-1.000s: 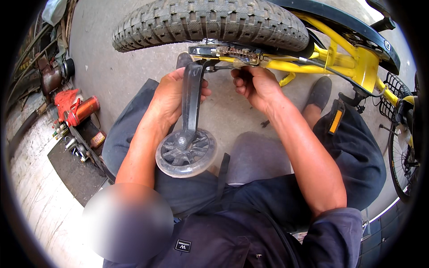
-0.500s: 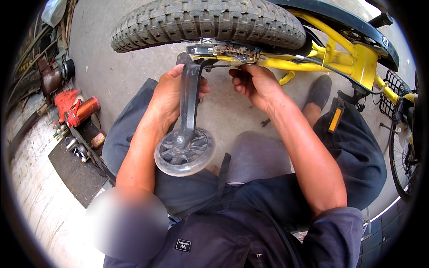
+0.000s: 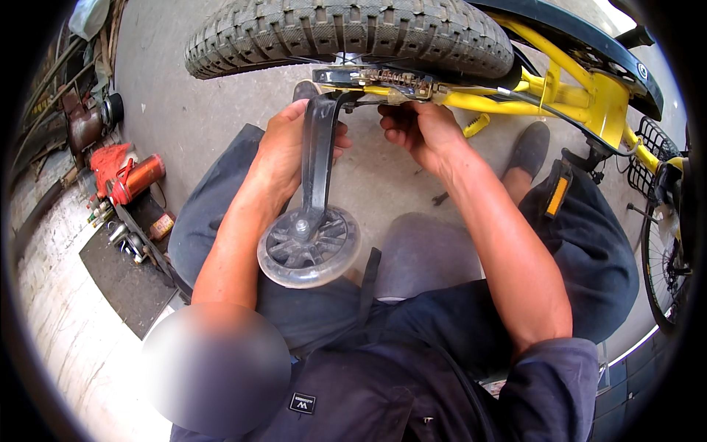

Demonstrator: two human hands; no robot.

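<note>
A black training-wheel bracket [image 3: 317, 151] hangs from the rear axle area of a yellow bicycle [image 3: 490, 104], with a clear-rimmed small wheel [image 3: 310, 246] at its lower end. My left hand [image 3: 283, 151] is wrapped round behind the bracket, thumb at its upper left and fingertips showing on its right side. Under the yellow frame tube, my right hand [image 3: 427, 132] has curled fingers by a thin dark rod [image 3: 366, 104]. Whatever it grips is hidden by the fingers and frame. Above both hands lie the chain [image 3: 398, 79] and the knobby rear tire [image 3: 353, 33].
On the left stand a red-orange cylinder [image 3: 140, 179], a dark tray [image 3: 147, 221] of small metal parts and a dark board [image 3: 121, 276]. A yellow pedal [image 3: 477, 125] lies beyond my right wrist. Another wheel [image 3: 659, 258] is at the far right.
The bicycle and training wheel sit slightly farther right in view. Both hands keep nearly the same grip and place, the right one a touch higher.
</note>
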